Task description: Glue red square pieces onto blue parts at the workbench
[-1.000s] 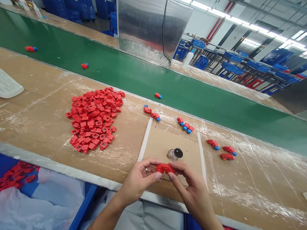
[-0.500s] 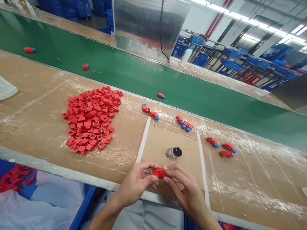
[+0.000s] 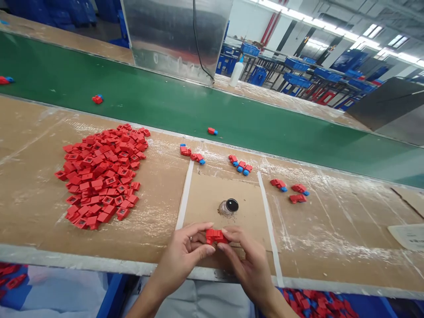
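The left hand point(image 3: 183, 256) and right hand point(image 3: 247, 260) close on a red plastic part point(image 3: 216, 236), gripping it between their fingers; a small glass jar point(image 3: 228, 207) sits just ahead.

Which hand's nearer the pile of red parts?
Left. The left hand is just right of and below the pile of red parts; the right hand is farther right, past the left hand.

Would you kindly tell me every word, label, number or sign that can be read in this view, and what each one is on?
Nothing can be read: the printed sheet at the far right has lines too small and blurred to make out, and the held red part shows no legible marking.
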Motion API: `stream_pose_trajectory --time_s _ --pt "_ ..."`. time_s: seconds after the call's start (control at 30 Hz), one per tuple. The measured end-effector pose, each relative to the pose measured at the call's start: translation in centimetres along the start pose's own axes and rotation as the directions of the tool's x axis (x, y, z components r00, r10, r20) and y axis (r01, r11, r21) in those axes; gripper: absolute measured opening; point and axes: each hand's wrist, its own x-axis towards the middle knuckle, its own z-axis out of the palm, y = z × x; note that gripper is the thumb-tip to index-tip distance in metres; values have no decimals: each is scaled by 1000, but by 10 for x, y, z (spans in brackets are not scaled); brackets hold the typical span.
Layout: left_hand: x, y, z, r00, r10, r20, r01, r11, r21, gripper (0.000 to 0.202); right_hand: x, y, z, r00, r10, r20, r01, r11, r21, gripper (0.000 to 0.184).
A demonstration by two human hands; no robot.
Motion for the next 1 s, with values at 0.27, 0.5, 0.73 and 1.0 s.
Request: stream_pose_trajectory --time_s 0.27,0.5,0.73,1.0 --pt "-5 4 5 1000 -6 0 6 983 183 33 -3 10 1 998 -26 51 25 999 33 28" --pt "-1 7 0 992 -31 126 -9 952 307 17 -3 12 3 991 -109 80 101 990 98 33" --pt "0 8 -3 986 -83 148 27 937 347 19 -3 14 1 982 -119 144 111 992 60 31" --pt "-1 11 7 986 -103 132 57 946 318 19 -11 15 3 983 -140 122 141 990 3 28"
